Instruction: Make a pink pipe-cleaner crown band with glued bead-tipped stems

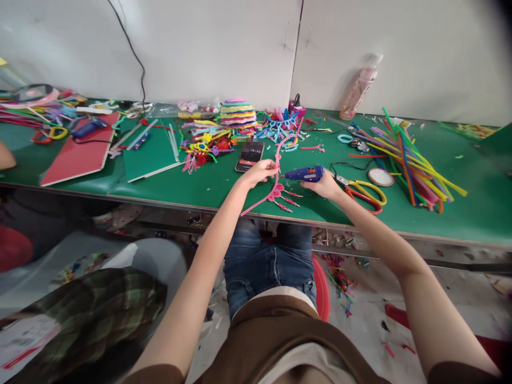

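Note:
My left hand (262,172) pinches the side of a pink pipe-cleaner headband (276,184), which curves over the green table. Round pink coils and several dangling beaded strands (288,201) hang from its lower part. In my right hand (325,186) is a blue glue gun (304,174), its nozzle pointing left and close to the headband. I cannot tell whether the nozzle touches it. Just beyond my left hand lies a phone (248,156). Scissors with yellow and red handles (366,194) rest beside my right wrist.
Long coloured pipe cleaners (412,165) are heaped at the right, near a round white-topped disc (381,177). A pink bottle (359,90) leans on the wall. Colourful finished pieces (238,114) pile up at the back. A red board (82,152) lies left, with another glue gun (88,128).

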Tool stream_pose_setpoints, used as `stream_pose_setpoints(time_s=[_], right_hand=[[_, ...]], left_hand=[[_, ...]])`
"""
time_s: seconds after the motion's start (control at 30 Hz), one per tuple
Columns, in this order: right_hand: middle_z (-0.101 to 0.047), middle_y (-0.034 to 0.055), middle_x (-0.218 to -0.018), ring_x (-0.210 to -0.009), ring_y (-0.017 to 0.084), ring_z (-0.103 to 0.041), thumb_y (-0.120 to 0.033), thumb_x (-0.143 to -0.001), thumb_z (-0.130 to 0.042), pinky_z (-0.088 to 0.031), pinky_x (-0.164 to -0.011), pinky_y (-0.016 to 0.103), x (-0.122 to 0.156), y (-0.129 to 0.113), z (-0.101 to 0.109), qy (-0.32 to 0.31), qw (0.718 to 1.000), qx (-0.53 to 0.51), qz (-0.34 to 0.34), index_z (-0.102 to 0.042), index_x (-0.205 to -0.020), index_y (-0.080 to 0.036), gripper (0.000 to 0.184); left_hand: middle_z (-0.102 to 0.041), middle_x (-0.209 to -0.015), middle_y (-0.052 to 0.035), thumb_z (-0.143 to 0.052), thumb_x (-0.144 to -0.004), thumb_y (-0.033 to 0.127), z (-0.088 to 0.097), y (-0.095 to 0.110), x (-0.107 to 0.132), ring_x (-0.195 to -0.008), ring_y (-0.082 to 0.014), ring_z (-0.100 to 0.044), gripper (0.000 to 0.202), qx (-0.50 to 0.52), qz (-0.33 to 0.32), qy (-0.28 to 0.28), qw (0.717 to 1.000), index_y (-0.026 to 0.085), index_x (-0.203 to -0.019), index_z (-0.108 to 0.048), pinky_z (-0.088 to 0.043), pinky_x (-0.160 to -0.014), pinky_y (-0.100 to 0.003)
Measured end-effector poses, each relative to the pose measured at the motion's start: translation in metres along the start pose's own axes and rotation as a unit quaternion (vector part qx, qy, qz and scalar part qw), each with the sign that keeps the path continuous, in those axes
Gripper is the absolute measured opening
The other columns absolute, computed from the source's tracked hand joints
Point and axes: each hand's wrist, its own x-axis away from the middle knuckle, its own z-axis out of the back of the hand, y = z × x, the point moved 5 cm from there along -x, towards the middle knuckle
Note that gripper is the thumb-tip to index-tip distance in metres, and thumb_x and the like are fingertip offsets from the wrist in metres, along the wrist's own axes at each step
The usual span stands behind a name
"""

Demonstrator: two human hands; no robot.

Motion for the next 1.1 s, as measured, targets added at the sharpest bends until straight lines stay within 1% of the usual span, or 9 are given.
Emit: stream_pose_setpoints(time_s=[0.1, 0.23, 0.47, 0.63, 0.8, 0.97, 1.1], right_hand=[[-0.063, 0.0028, -0.068, -0.063, 0.015, -0.053, -0.032, -0.056, -0.069, -0.044, -0.062, 0.029, -0.0009, 0.0017, -0.0005, 0.001, 1.000, 0.012, 0.006, -0.062, -0.070, -0.015, 0.022], [-0.061, 0.0019, -0.064, -0.061, 0.014, -0.051, -0.031, -0.057, -0.067, -0.043, -0.061, 0.028, -0.0003, 0.0030, -0.0012, -0.015, 0.999, 0.044, 0.010, -0.061, -0.066, -0.015, 0.019], [-0.062, 0.0018, -0.065, -0.060, 0.014, -0.052, -0.028, -0.059, -0.067, -0.044, -0.060, 0.028, 0.0027, 0.0041, -0.0024, -0.033, 0.997, 0.065, 0.010, -0.061, -0.067, -0.016, 0.016], [-0.064, 0.0024, -0.067, -0.062, 0.016, -0.056, -0.027, -0.059, -0.067, -0.047, -0.064, 0.030, -0.0002, 0.0061, -0.0035, -0.014, 0.998, 0.066, 0.003, -0.062, -0.069, -0.016, 0.016], [-0.066, 0.0028, -0.071, -0.066, 0.017, -0.058, -0.027, -0.058, -0.066, -0.048, -0.068, 0.030, -0.0025, 0.0051, -0.0033, 0.011, 0.999, 0.032, 0.007, -0.064, -0.071, -0.016, 0.017], [-0.065, 0.0028, -0.068, -0.065, 0.017, -0.058, -0.027, -0.057, -0.066, -0.048, -0.066, 0.030, -0.0005, 0.0042, -0.0022, 0.016, 0.999, 0.030, -0.001, -0.063, -0.070, -0.016, 0.017], [-0.064, 0.0024, -0.067, -0.065, 0.017, -0.057, -0.026, -0.057, -0.065, -0.048, -0.066, 0.030, 0.0009, 0.0047, -0.0009, 0.006, 0.999, 0.034, -0.003, -0.063, -0.069, -0.016, 0.016]], left_hand=[[-0.055, -0.077, 0.0010, -0.061, -0.079, 0.013, -0.0001, -0.0003, -0.0001, -0.061, -0.0056, -0.049, 0.010, 0.004, -0.001, -0.002, 1.000, 0.016, -0.077, -0.051, -0.026, -0.047, -0.016], [-0.054, -0.075, 0.0011, -0.060, -0.079, 0.013, -0.0002, -0.0009, -0.0006, -0.061, -0.0060, -0.049, 0.010, 0.010, -0.005, -0.006, 1.000, 0.016, -0.076, -0.051, -0.026, -0.047, -0.016], [-0.054, -0.075, 0.0012, -0.061, -0.077, 0.013, 0.0000, -0.0021, -0.0011, -0.061, -0.0062, -0.049, 0.010, 0.021, -0.009, -0.012, 1.000, 0.016, -0.077, -0.052, -0.026, -0.046, -0.017], [-0.053, -0.074, 0.0016, -0.062, -0.076, 0.013, 0.0005, -0.0023, -0.0012, -0.061, -0.0059, -0.049, 0.011, 0.020, -0.007, -0.009, 1.000, 0.017, -0.076, -0.051, -0.027, -0.047, -0.016], [-0.053, -0.074, 0.0014, -0.061, -0.076, 0.013, 0.0003, -0.0012, -0.0003, -0.061, -0.0060, -0.049, 0.011, 0.018, -0.006, -0.010, 1.000, 0.017, -0.077, -0.051, -0.028, -0.046, -0.015], [-0.053, -0.073, 0.0017, -0.063, -0.076, 0.015, 0.0003, -0.0012, -0.0005, -0.061, -0.0057, -0.049, 0.012, 0.023, -0.007, -0.014, 1.000, 0.017, -0.076, -0.051, -0.028, -0.046, -0.015], [-0.052, -0.073, 0.0018, -0.063, -0.076, 0.014, 0.0001, -0.0016, -0.0008, -0.060, -0.0057, -0.049, 0.012, 0.024, -0.004, -0.014, 1.000, 0.017, -0.076, -0.051, -0.027, -0.046, -0.016]])
